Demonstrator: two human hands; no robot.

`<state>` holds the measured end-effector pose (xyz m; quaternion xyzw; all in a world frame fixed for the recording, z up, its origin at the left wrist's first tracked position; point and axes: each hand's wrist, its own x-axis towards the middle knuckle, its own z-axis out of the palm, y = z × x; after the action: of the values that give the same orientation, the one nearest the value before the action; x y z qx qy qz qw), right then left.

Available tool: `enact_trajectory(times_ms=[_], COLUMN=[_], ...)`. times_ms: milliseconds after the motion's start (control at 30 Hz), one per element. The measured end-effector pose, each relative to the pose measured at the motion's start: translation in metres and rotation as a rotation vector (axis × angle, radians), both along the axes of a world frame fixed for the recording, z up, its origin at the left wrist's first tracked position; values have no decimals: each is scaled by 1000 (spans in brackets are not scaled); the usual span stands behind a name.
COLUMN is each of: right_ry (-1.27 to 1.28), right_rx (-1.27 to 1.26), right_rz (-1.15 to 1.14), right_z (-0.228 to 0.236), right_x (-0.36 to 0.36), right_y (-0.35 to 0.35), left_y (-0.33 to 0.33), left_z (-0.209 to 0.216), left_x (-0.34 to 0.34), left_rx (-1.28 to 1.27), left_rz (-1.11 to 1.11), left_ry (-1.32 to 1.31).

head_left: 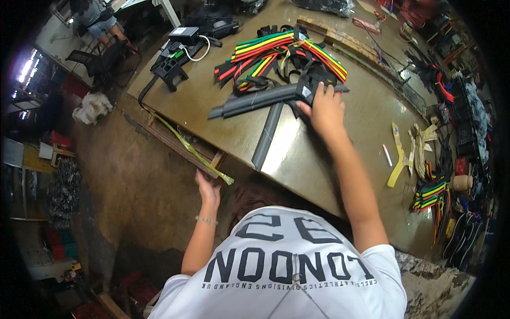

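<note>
Step in hand: apparently steadying or sorting black strips [249,103] with the right hand [325,109], while the left hand [208,190] attends to the drawer [178,142].
Right hand: fingers and thumb spread over the right end of the black strips; I cannot tell whether they pinch or only press.
Left hand: below the bench [228,141], fingers raised at the drawer's front, just beside the loose end of a green-yellow strap [194,151]; whether it grips the drawer edge is unclear.
Black strips: on the bench, in front of the striped straps [265,45]; most lie stacked crosswise, one slants toward the near edge.
Next move: lifting the black strips would call for a firm pinch; shifting the drawer, a level push or pull that spares the strap.
Strip shape: long, flat, straight-edged, matt and dark, probably bendable.
Striped straps: seemingly woven bands in green, yellow, red and black, fanned in a loose, curved heap.
Green-yellow strap: narrow and limp, its end frayed-looking, lying along the drawer.
Bench top: smooth, brown, glossy enough to throw back bright glare.
Right side: a slim white pen [387,155] near a bent, flat yellow strip [395,162].
Far edge: a long, worn wooden bar [353,45].
</note>
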<state>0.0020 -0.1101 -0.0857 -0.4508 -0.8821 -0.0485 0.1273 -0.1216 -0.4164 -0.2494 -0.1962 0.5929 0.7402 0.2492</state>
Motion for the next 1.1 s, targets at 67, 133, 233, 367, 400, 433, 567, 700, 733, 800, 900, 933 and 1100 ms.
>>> enact_trajectory(times_ms=[67, 133, 233, 367, 400, 433, 567, 700, 733, 800, 900, 933, 1100], right_ry=[278, 519, 102, -89, 27, 64, 397, 438, 461, 518, 571, 596, 924], right_rx=[67, -430, -708, -613, -613, -619, -705, -1552, -1677, -1789, -1753, -1706, -1449], right_rz=[233, 659, 764, 855, 840, 801, 791, 663, 597, 600, 584, 542, 444], right_z=[7, 3, -25, -67, -71, -71, -49, -29, -28, -25, -16, -12, 16], right_x=[0, 8, -8, -23, -24, -24, -20, -19, -21, -18, -7, -2, 24], right_y=[-33, -95, -176, -204, -203, -198, -174, -144, -140, -129, -109, -101, -61], left_y=[-12, -20, -23, -26, -29, -32, -31, -6, 2, 13, 24, 29, 60], left_z=[9, 16, 20, 30, 35, 42, 67, 85, 89, 102, 136, 148, 201], left_x=[11, 17, 20, 22, 21, 20, 8, -20, -28, -47, -77, -82, -69], left_rx=[-169, -270, -131, -303, -424, -545, -753, -798, -770, -779, -787, -609, -312], left_rz=[-3, -55, -61, -138, -207, -261, -389, -398, -389, -472, -767, -824, -1173], left_ry=[241, 524, 636, 887, 982, 1050, 1434, 1573, 1585, 1542, 1749, 1739, 1331])
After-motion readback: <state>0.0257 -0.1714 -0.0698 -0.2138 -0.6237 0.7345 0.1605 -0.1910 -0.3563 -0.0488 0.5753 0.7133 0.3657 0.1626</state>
